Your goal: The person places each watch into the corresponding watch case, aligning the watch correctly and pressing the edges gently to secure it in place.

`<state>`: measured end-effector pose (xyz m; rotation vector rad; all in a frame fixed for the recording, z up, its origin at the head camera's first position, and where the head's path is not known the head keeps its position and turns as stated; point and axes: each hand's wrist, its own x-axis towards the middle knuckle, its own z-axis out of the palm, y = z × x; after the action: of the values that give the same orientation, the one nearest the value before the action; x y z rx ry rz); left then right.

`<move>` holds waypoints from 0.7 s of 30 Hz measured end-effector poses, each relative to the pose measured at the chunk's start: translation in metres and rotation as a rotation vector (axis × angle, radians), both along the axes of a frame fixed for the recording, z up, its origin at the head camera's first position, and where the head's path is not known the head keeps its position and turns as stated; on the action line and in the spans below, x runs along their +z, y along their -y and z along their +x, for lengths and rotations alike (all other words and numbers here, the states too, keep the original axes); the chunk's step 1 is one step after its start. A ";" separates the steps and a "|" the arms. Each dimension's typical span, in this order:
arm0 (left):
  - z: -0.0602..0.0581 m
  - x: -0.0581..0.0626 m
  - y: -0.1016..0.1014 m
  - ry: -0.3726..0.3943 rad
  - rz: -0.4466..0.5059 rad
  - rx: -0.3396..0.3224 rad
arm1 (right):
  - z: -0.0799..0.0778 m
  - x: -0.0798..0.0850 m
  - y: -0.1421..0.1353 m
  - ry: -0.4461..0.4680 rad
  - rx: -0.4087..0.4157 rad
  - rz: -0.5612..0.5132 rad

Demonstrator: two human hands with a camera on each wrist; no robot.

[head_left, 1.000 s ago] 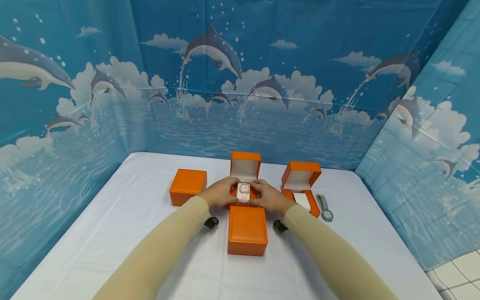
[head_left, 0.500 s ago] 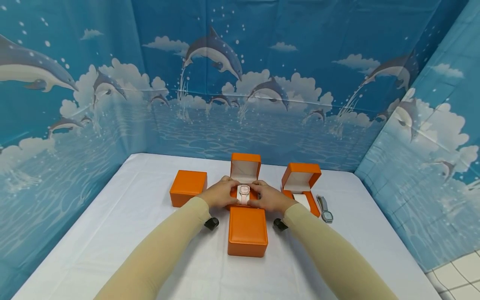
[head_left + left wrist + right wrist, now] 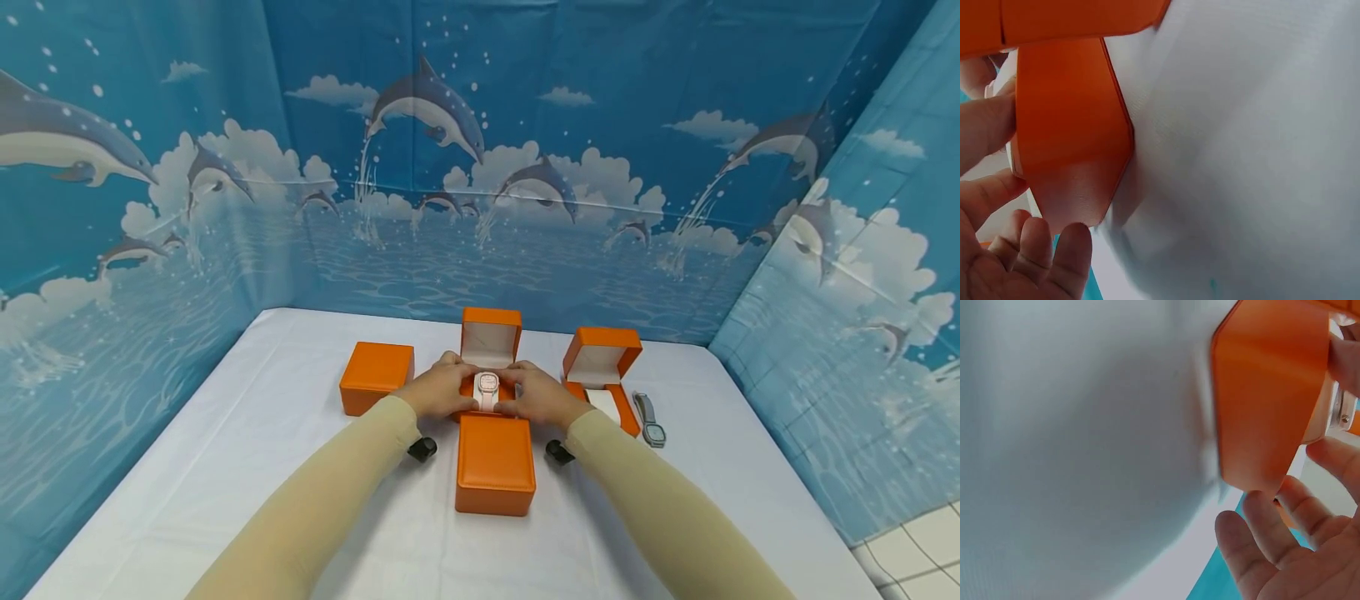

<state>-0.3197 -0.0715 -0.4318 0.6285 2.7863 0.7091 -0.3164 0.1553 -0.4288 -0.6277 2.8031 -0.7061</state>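
Observation:
A watch (image 3: 487, 383) with a pale pink strap is wrapped round a white cushion in the middle open orange box (image 3: 491, 316). My left hand (image 3: 441, 390) is at its left side and my right hand (image 3: 542, 395) at its right, thumbs toward the front edge and index fingers toward the back. Between them they hold the cushion with the watch. In the left wrist view the remaining fingers (image 3: 1035, 247) spread loosely beside the box wall (image 3: 1069, 112). The right wrist view shows the watch's metal side (image 3: 1345, 417) just above the box rim.
A closed orange box (image 3: 495, 458) stands directly in front, and another closed box (image 3: 377, 375) at the left. To the right is an open box (image 3: 607, 337) with a bare white cushion (image 3: 603, 403). A grey watch (image 3: 651, 421) lies beside it on the white tablecloth (image 3: 360, 550).
Both hands stay at the cushion in the middle box. The watch face has turned very slightly, and the head view has shifted a little.

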 end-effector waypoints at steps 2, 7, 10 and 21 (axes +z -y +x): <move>0.000 -0.001 0.000 0.001 -0.004 0.007 | 0.001 -0.001 -0.001 -0.017 -0.008 0.018; 0.001 -0.002 0.001 0.034 0.040 0.023 | 0.000 -0.001 -0.001 -0.032 -0.025 0.044; 0.003 -0.001 0.002 0.061 0.069 0.036 | -0.001 -0.001 0.001 -0.015 -0.041 0.049; -0.001 -0.012 0.001 0.102 0.070 0.100 | -0.006 -0.003 0.006 0.103 -0.103 0.082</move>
<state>-0.3208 -0.0725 -0.4435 0.4547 2.7245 0.8366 -0.3219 0.1493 -0.4315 -0.4233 2.7682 -0.6193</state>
